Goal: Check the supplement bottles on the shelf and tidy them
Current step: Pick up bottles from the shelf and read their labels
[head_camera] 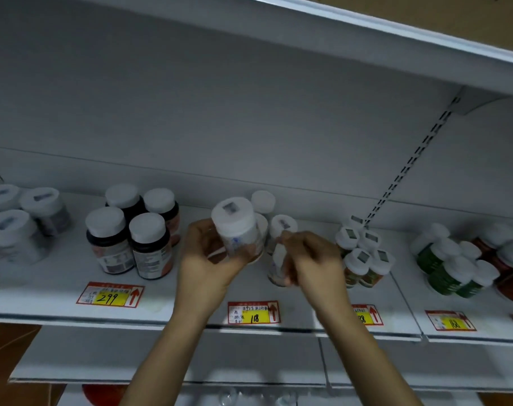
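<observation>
Partly hidden: small bottle (282,227) in right hand (311,260); large bottle (238,228), left hand (205,260).

White shelf (44,291) with upright dark bottles (111,244), green bottles (448,273), price tags (110,294) and, perhaps, clear bottles (15,235) far left.

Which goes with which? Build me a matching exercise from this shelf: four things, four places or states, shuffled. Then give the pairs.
Things
1. left hand
2. right hand
3. dark bottles
4. green bottles

Places or states
A. behind the 299 tag
B. beside the red bottles, at the right
C. holds the big white bottle, lifted
D. grips the small bottle

Pairs: 1-C, 2-D, 3-A, 4-B.
</observation>
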Action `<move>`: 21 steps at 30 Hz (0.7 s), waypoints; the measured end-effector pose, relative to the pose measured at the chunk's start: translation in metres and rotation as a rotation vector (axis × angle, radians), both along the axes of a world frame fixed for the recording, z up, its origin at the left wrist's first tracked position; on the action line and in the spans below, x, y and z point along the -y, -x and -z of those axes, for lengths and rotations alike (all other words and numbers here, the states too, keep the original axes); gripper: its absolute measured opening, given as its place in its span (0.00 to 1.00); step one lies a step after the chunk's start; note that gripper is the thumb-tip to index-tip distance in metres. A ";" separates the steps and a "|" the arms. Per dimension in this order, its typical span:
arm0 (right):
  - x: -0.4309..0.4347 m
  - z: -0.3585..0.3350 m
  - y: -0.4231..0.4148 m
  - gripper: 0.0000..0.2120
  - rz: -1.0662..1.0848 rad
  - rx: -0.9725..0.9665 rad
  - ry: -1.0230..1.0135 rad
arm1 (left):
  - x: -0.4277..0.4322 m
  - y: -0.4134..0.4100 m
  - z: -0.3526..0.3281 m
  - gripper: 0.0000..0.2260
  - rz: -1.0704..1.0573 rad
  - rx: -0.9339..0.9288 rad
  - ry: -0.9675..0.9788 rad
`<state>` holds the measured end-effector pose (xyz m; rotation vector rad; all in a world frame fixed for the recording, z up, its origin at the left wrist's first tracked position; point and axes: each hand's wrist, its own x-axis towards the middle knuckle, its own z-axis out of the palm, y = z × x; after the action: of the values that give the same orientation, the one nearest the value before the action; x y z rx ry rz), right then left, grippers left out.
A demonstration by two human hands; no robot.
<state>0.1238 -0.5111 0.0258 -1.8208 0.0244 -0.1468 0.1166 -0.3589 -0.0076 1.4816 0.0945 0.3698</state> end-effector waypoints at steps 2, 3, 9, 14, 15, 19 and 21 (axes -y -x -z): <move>0.013 0.003 -0.025 0.09 0.099 0.123 0.115 | 0.005 -0.008 0.019 0.24 0.001 -0.070 -0.199; 0.019 0.006 -0.039 0.05 0.115 0.143 0.187 | 0.009 -0.010 0.027 0.23 0.014 -0.111 -0.274; 0.028 0.032 -0.097 0.28 -0.002 -0.231 0.283 | 0.025 -0.014 0.055 0.21 0.090 -0.257 -0.437; 0.024 0.045 -0.109 0.30 -0.024 -0.376 0.154 | 0.024 -0.017 0.059 0.25 0.133 -0.331 -0.431; 0.024 0.046 -0.109 0.24 -0.034 -0.358 0.143 | 0.024 -0.017 0.057 0.27 0.150 -0.329 -0.401; 0.026 0.045 -0.105 0.12 -0.017 -0.193 0.278 | 0.022 -0.010 0.048 0.39 0.039 -0.249 -0.365; 0.028 0.034 -0.095 0.15 0.051 -0.027 0.322 | 0.020 -0.005 0.038 0.40 -0.064 -0.147 -0.373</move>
<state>0.2184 -0.5387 -0.0087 -2.1447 0.0692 -0.1694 0.1214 -0.3793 -0.0461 1.8778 0.1988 0.3415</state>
